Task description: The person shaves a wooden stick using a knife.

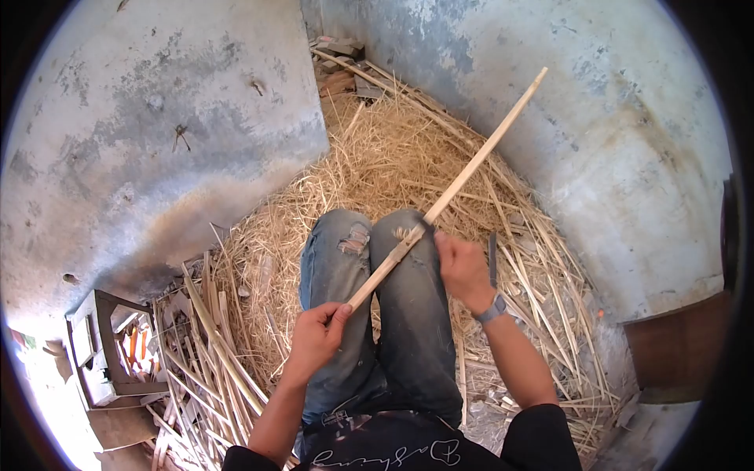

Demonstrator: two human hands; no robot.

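Note:
A long pale wooden strip [481, 157] lies slantwise across my knees, its far end tapered and pointing up to the right. My left hand [318, 334] is closed around the near end, thumb on top. My right hand [463, 269] is a closed fist beside the strip, over the right knee, with a watch on its wrist. A small dark piece shows between that fist and the strip; what the fist grips is mostly hidden. Just right of the fist stands a narrow dark bar [492, 257], and I cannot tell whether it is part of the held thing.
Straw-like shavings [385, 177] cover the floor ahead of my legs. Loose wooden strips [216, 345] are heaped at the left, and more strips [542, 290] lie along the right wall [628, 157]. A wooden frame [118, 349] stands at the far left. Brown board [675, 345] is at the right.

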